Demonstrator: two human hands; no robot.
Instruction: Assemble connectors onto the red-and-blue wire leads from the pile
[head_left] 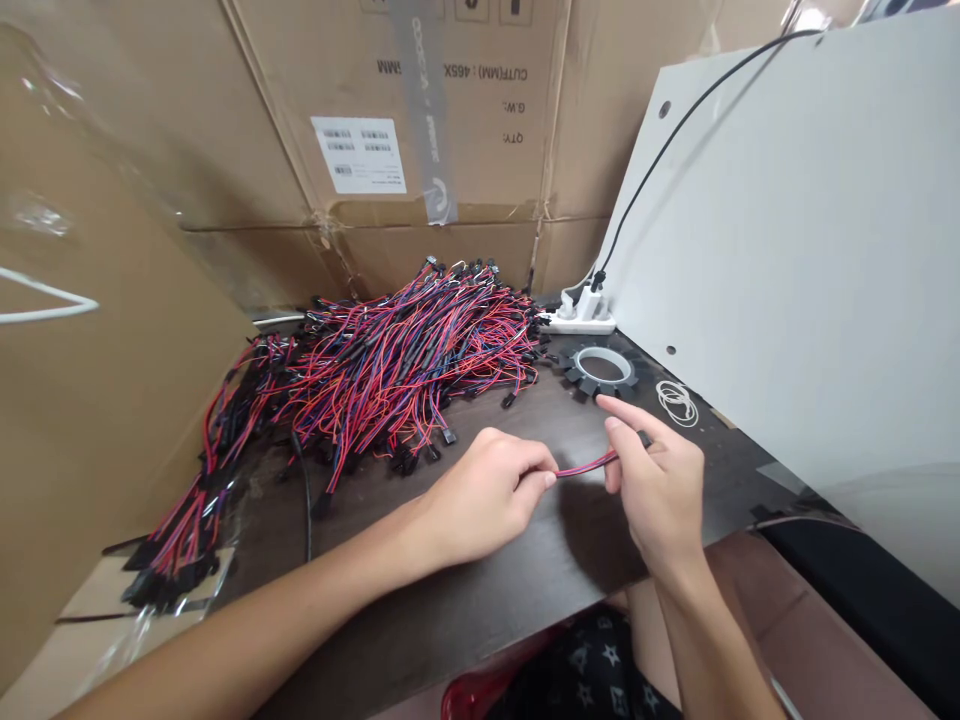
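A short red and blue wire cable (589, 464) with a black connector at its right end stretches between my two hands above the dark table (465, 590). My left hand (484, 495) pinches its left end with closed fingers. My right hand (656, 480) grips the right end near the connector, index finger extended over it. A big heap of the same red, blue and black cables (390, 365) lies on the table behind my left hand, and a second bunch (187, 500) trails toward the table's left front corner.
A black toothed ring (598, 370) and a few white rubber bands (677, 402) lie right of the heap. A white power strip (581, 312) with a black cord sits at the back. Cardboard boxes (420, 130) wall the back and left; a white panel (810, 260) stands at right.
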